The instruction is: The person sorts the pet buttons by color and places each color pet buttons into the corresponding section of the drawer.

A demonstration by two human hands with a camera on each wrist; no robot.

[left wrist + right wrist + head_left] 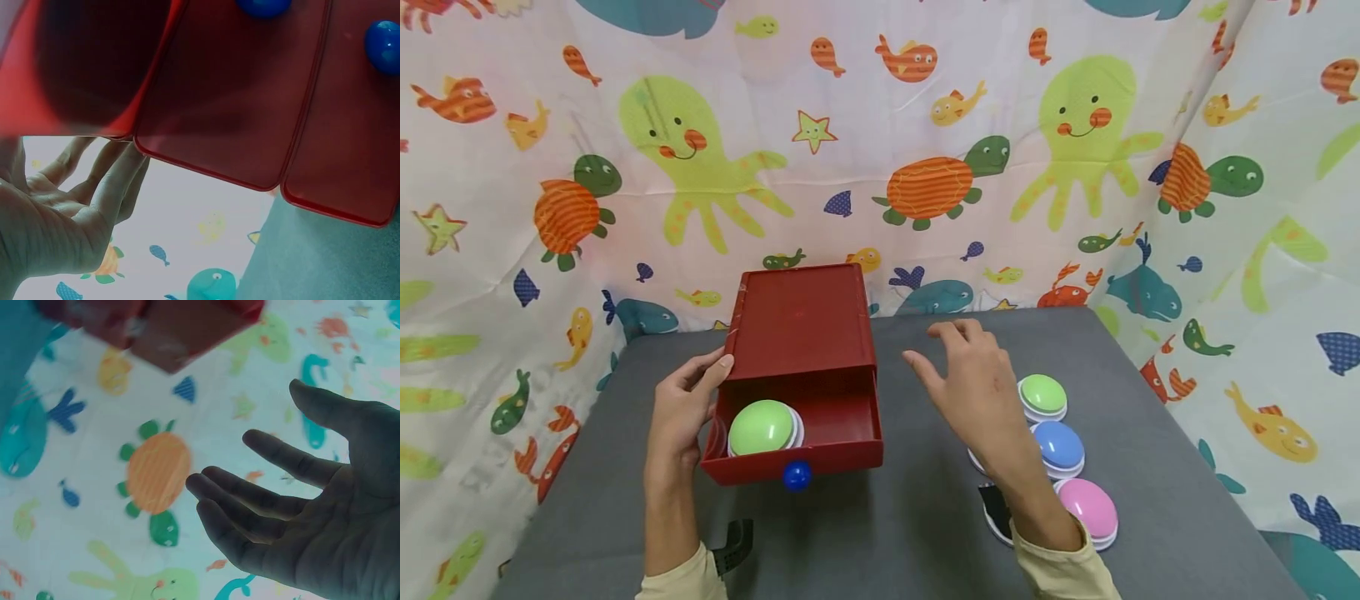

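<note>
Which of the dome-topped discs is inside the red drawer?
The green disc at the left in the open drawer. The other green disc, the blue disc and the pink disc lie on the table.

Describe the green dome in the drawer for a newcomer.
On the grey table stands a red cabinet with an open drawer. Inside, toward the left hand, sits the green dome; its green lookalike lies outside, beside the blue dome.
</note>
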